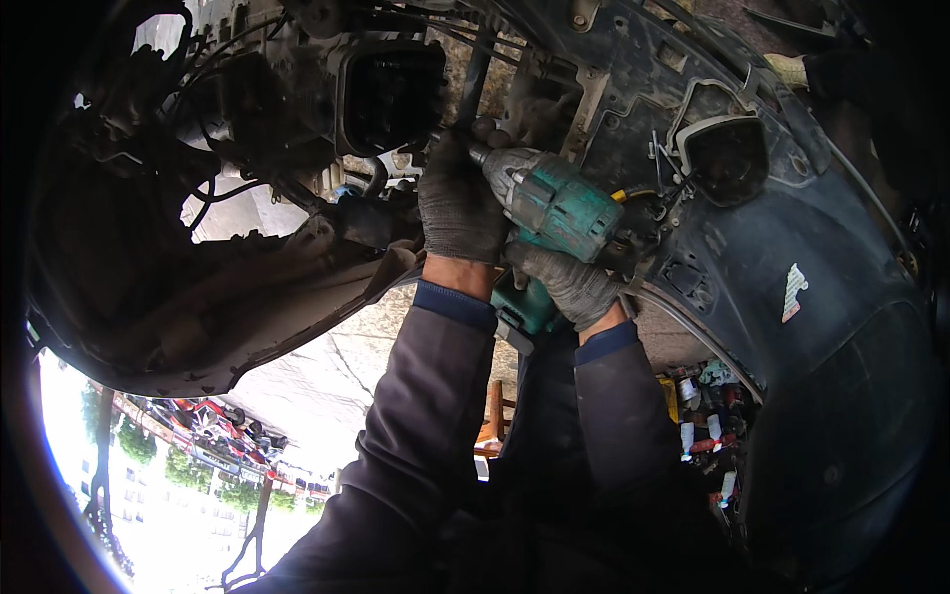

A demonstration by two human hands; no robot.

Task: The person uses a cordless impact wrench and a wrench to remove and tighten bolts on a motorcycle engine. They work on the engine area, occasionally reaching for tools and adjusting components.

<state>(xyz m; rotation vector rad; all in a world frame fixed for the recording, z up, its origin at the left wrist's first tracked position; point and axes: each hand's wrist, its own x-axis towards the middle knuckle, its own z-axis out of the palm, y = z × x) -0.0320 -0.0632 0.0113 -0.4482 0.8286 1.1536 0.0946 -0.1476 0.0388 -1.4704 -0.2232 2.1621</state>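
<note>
My gloved left hand (458, 203) is closed at the nose of a teal and grey cordless impact driver (574, 208), among the machine's underparts; what its fingers grip there is hidden. My gloved right hand (569, 277) is wrapped round the driver's handle, with the battery base showing below it. The tool's nose points up and left toward a metal bracket (534, 109) and a dark rod (478, 74). To the left of the nose sits an open black housing (389, 94) with a pale rim.
Black body panels (831, 366) curve down the right, and a dark plastic shroud (198, 327) the left. Cables (213, 198) hang at upper left. Assorted small items (708, 426) lie at lower right, near a wooden stool (495, 411). A bright street with parked scooters (228, 426) shows at lower left.
</note>
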